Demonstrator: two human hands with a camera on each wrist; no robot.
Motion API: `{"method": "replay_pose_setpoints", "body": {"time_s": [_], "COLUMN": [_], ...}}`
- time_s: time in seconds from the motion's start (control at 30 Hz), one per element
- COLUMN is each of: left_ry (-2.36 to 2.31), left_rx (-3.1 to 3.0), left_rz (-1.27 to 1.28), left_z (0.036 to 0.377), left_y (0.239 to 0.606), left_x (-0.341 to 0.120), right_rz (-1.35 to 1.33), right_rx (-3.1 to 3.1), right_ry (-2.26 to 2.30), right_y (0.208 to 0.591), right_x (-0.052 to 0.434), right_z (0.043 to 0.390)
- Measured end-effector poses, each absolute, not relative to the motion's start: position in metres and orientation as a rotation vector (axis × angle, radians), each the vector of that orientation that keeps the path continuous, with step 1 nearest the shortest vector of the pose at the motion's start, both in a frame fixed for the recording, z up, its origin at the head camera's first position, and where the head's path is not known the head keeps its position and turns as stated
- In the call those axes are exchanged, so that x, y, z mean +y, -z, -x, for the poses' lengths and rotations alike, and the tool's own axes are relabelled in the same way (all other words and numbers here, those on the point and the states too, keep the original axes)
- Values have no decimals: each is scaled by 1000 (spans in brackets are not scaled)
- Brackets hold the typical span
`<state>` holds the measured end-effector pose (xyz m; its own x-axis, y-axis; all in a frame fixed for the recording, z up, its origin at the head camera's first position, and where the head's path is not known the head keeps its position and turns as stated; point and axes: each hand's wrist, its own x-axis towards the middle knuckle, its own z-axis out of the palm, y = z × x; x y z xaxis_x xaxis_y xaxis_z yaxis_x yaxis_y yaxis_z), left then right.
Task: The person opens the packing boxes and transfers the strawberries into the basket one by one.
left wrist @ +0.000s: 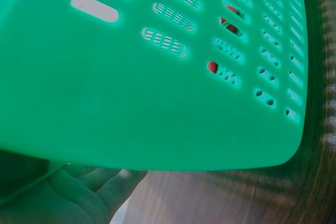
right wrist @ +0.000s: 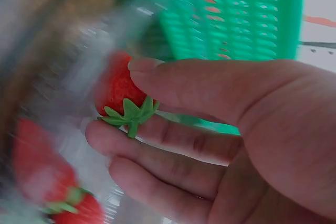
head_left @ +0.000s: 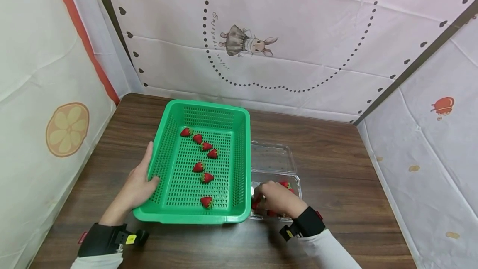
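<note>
A green plastic basket (head_left: 194, 218) with slotted walls holds several strawberries (head_left: 206, 177) on its floor. My left hand (head_left: 139, 185) grips its left rim, thumb over the edge and fingers along the outer wall. In the left wrist view the basket's wall (left wrist: 105, 114) covers part of that hand (left wrist: 79, 195). My right hand (head_left: 278, 197) reaches into a clear plastic box (head_left: 296, 184) right of the basket. Seen from the right wrist, the hand (right wrist: 220, 129) pinches a strawberry (right wrist: 123, 85) with green leaves between thumb and fingers. Other strawberries (right wrist: 42, 161) lie in the box.
The box's clear lid (head_left: 272, 157) lies folded back behind it. Both containers stand on a dark wooden table (head_left: 336, 169). Printed white cloth (head_left: 317, 24) hangs at the back and on both sides.
</note>
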<state>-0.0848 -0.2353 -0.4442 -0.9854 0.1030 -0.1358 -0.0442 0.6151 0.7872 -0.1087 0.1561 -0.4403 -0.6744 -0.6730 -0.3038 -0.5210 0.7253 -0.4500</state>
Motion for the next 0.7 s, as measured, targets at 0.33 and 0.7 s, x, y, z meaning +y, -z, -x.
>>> {"method": "replay_pose_setpoints", "body": {"time_s": [0.33, 0.7], "left_ry": [-1326, -1312], "left_rx": [2648, 2669], "left_rz": [-45, -36], "left_z": [85, 84], "left_y": [442, 444], "left_x": [-236, -235], "right_rz": [951, 991], "right_rx": [2574, 2649], "right_ry": [563, 294], "right_y": [383, 338], "right_x": [155, 124], "right_z": [131, 154]}}
